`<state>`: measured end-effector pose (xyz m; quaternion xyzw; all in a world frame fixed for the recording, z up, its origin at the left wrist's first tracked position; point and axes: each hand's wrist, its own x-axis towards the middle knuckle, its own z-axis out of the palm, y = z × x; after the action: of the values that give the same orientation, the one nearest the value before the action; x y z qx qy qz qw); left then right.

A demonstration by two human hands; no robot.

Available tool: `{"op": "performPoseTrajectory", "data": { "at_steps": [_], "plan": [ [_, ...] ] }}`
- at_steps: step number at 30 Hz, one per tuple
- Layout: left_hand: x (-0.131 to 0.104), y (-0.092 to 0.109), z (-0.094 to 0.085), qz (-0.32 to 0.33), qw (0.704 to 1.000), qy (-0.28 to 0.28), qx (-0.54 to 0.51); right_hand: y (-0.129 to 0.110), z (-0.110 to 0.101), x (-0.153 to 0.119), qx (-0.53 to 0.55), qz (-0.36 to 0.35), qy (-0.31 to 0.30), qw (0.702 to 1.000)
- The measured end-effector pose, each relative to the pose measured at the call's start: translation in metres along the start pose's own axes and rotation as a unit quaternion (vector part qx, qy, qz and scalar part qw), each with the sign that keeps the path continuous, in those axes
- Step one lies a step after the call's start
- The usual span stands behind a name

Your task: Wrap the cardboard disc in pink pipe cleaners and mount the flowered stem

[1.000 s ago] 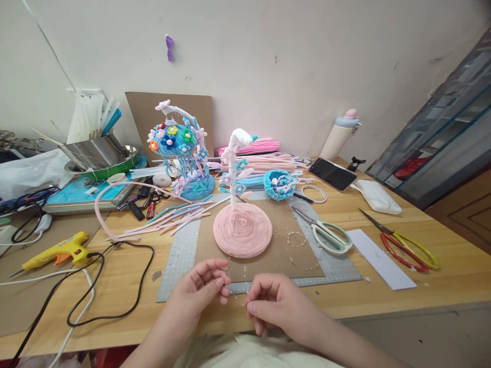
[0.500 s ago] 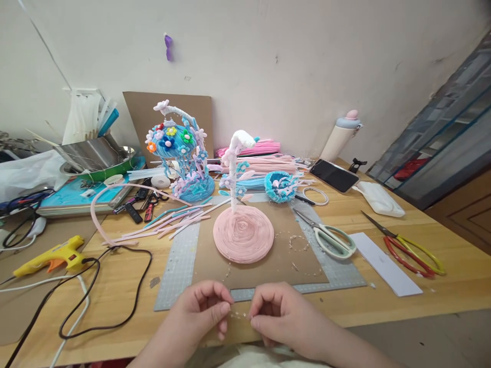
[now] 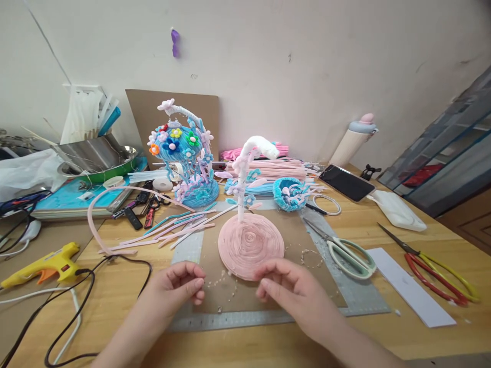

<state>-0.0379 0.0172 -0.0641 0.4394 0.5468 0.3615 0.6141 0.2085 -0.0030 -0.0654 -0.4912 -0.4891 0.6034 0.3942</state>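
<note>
My left hand (image 3: 179,284) hovers over the lower left of the brown cardboard, thumb and fingers pinched at what looks like a thin string of small clear beads (image 3: 213,281). Some of these beads may lie on the cardboard; I cannot tell which. My right hand (image 3: 286,289) is closed in a pinch by the lower right rim of the pink coiled disc (image 3: 249,243); what its fingertips hold is too small to make out. From the disc rises a white wrapped stem (image 3: 241,197) with a bent top and pink and blue flowers. A loose bead loop (image 3: 311,258) lies right of it.
Green-handled scissors (image 3: 351,258), a white strip (image 3: 414,291) and red-yellow scissors (image 3: 433,271) lie at right. Behind are a blue flowered lamp-like piece (image 3: 180,148), a small blue fuzzy cup (image 3: 289,194) and pipe cleaners (image 3: 268,171). A yellow glue gun (image 3: 46,266) with cords is at left.
My hands have moved apart and up over the cardboard, the left leftward and the right rightward. The view has shifted slightly, so the right-hand tools sit further right and lower.
</note>
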Motion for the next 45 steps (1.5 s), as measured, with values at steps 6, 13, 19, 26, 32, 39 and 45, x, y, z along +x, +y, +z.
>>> {"op": "performPoseTrajectory", "data": {
  "at_steps": [6,13,19,26,32,39,45],
  "plan": [
    [0.019,-0.003,-0.012,-0.03,0.997,-0.013,0.073,0.002,-0.084,-0.002,-0.226,-0.064,0.244,0.941],
    [0.027,-0.016,-0.007,0.055,0.95,0.055,0.302,0.018,-0.135,-0.02,-0.442,-0.096,0.196,0.87],
    [0.022,-0.015,-0.014,0.19,0.859,0.194,0.433,0.025,-0.119,-0.046,-0.505,-0.1,0.03,0.857],
    [0.023,-0.011,-0.008,0.265,0.83,0.234,0.431,0.045,-0.101,-0.051,-0.482,-0.109,0.03,0.869],
    [0.0,-0.001,0.037,0.298,0.854,0.237,0.353,0.043,-0.106,-0.051,-0.353,-0.124,0.087,0.923],
    [-0.001,-0.003,0.15,-0.04,0.985,-0.164,-0.018,0.044,-0.087,-0.051,-0.282,-0.21,0.097,0.931],
    [0.026,-0.011,0.165,-0.051,0.987,-0.14,-0.055,0.052,-0.081,-0.053,-0.33,-0.282,0.031,0.9]
  ]
}}
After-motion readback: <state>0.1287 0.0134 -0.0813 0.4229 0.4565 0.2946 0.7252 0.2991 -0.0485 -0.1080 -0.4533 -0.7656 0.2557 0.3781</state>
